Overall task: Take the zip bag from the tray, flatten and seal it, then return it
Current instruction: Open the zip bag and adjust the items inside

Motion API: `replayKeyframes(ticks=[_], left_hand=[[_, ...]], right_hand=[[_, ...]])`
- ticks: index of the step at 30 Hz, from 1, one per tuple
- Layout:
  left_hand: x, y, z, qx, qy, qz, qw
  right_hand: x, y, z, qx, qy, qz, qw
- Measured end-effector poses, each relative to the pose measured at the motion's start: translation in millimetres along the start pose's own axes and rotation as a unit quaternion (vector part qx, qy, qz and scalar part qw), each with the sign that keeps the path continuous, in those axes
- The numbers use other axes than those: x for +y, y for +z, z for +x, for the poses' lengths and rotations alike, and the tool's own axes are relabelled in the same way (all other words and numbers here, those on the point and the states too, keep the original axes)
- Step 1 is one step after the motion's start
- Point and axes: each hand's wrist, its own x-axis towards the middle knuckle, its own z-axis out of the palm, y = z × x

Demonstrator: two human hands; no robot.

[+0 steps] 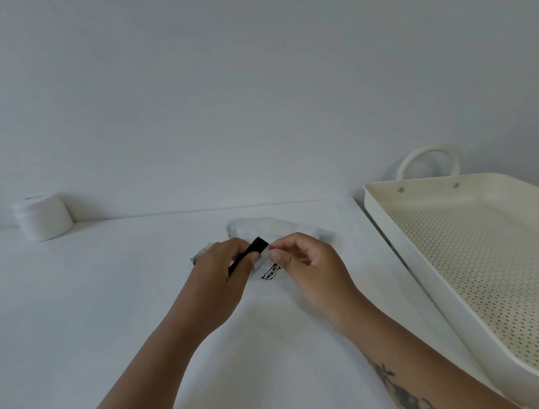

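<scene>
A clear, crumpled zip bag (275,228) with a black zip strip and a black printed logo lies on the white table, a little beyond the middle. My left hand (223,272) pinches the black strip end of the bag between thumb and fingers. My right hand (306,263) grips the bag's edge just to the right of the strip, fingers curled. The two hands are almost touching. The cream perforated tray (389,213) with a looped handle stands at the right, with nothing visible in it.
A white roll (43,217) stands at the back left by the wall. The tray overhangs the table's right edge. A bare white wall rises directly behind the table.
</scene>
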Motion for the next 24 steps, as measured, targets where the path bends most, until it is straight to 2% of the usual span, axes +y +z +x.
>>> replayKeyframes(ticks=[8,18,24], left_hand=[[3.7,0.3,-4.1,-0.014,-0.028,-0.072,0.997],[-2.3,5.4,-3.8,-0.031,-0.056,-0.1,0.993],[-3.0,8.8,-4.6,-0.038,-0.051,-0.098,0.993]], right_hand=[[-0.3,-5.7,-0.4,-0.019,0.036,0.024,0.999],[3.1,-7.7,-0.4,-0.056,0.044,0.058,0.996],[3.8,-8.5,-0.2,-0.059,0.044,-0.005,0.997]])
